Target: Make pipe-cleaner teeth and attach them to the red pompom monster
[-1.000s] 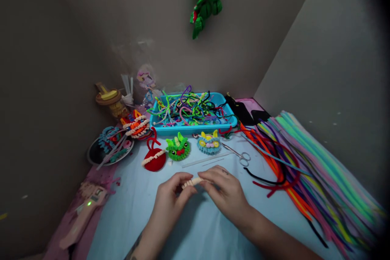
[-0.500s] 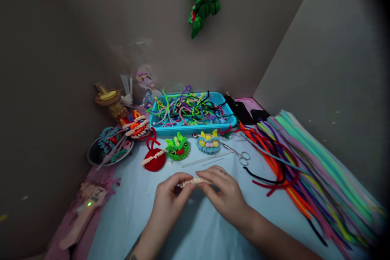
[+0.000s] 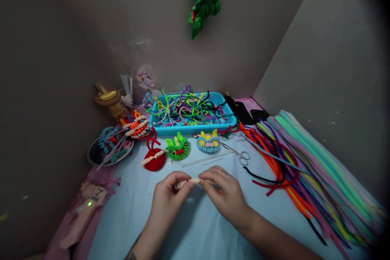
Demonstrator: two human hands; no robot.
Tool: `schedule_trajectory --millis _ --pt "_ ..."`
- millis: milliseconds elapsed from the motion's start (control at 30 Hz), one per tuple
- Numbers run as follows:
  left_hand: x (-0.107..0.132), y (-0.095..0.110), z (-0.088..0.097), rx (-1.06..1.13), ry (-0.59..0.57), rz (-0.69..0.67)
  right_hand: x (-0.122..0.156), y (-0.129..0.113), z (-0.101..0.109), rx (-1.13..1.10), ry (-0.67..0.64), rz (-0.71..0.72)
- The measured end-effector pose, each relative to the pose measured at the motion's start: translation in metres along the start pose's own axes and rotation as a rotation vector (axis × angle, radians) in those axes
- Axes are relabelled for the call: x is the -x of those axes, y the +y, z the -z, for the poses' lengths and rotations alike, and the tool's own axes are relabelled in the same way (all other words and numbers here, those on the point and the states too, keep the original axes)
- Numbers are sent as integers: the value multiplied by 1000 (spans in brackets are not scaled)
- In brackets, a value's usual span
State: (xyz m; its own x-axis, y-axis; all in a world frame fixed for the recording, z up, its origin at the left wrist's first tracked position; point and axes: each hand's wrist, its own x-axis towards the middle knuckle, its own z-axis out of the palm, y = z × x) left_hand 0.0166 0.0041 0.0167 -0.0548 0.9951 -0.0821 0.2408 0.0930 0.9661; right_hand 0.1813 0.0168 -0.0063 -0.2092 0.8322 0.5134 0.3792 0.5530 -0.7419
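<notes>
Between my hands is a cream twisted pipe cleaner [image 3: 195, 180], partly hidden by the fingers. My left hand [image 3: 170, 195] pinches it from the left, and a coiled stretch shows under those fingers. From the right, my right hand [image 3: 227, 193] grips the other end between thumb and fingertips. Beyond the hands lies a red round piece [image 3: 154, 161] with a similar cream coil across it. A green dragon-like head [image 3: 178, 147] and a light blue one with yellow horns [image 3: 209, 143] sit beside it. Scissors [image 3: 239, 154] lie to the right.
A blue tray [image 3: 193, 131] of pipe-cleaner scraps stands at the back. Long colored pipe cleaners [image 3: 317, 170] cover the right side. At left are a metal bowl [image 3: 91, 157] and a pink glue gun [image 3: 81, 217]. A glue stick [image 3: 195, 162] lies ahead of the hands.
The fingertips have shifted slightly along the cream pipe cleaner. More of its coil now shows under my left fingers, and less between the hands. The other things stay put.
</notes>
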Motion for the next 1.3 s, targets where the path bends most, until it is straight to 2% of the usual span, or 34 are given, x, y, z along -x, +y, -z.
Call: schedule_trajectory --millis 300,467,667,867,1000,1300 --pt "1 0 1 14 -8 11 2 2 0 -66 43 -13" --pt "1 -2 0 -26 -58 42 3 6 -3 -131 -27 71" --pt "1 -4 -4 11 -65 95 5 6 -5 -120 -44 140" --pt "-2 -4 0 234 -17 113 2 5 -2 -48 26 9" --pt "-2 -6 2 98 9 89 3 7 -1 -72 35 -36" --pt "0 -6 -2 38 -26 117 2 4 -4 -128 10 61"
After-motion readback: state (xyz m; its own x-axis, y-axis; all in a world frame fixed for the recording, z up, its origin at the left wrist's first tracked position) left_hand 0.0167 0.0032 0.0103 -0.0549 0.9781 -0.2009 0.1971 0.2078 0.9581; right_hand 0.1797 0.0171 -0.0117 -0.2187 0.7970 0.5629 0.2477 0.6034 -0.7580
